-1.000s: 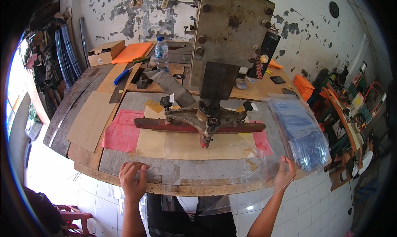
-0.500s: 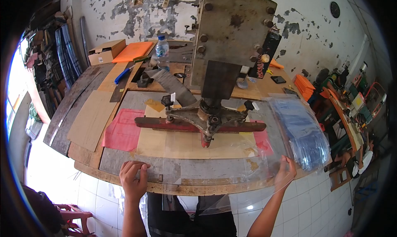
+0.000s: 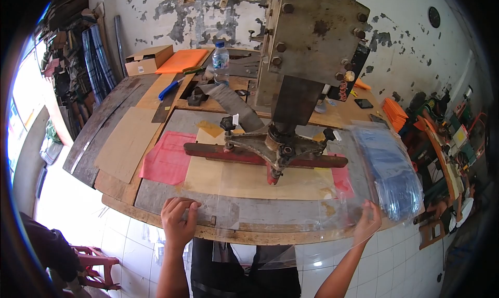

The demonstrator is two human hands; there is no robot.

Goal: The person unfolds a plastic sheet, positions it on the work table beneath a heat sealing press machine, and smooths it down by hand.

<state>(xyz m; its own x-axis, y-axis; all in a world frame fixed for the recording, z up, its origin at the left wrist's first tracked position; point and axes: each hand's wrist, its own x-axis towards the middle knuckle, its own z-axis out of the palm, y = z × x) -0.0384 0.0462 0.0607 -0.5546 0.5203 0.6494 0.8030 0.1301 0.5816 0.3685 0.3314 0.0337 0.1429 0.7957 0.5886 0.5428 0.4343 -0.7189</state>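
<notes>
A clear plastic sheet [image 3: 291, 225] spreads over the front of the press bed and hangs past the table's front edge. My right hand [image 3: 368, 221] is closed on its right side. Near the front edge, my left hand [image 3: 179, 219] has curled fingers with the thumb against them; whether the sheet's left side reaches into them I cannot make out. Beyond both hands, the press head with its long red-edged bar [image 3: 265, 156] is over a tan board [image 3: 249, 186]. Pink sheet [image 3: 167, 157] shows at both ends of the board.
A stack of clear bluish plastic sleeves [image 3: 392, 168] lies at the right. Brown cardboard [image 3: 127, 144] covers part of the left side. Behind are a water bottle [image 3: 220, 64], a blue-handled tool [image 3: 169, 89] and a carton [image 3: 149, 60]. People sit at a bench far right.
The whole view has shifted slightly, so everything appears farther right. Both hands keep nearly the same places at the table's front, and the press bar looks unmoved.
</notes>
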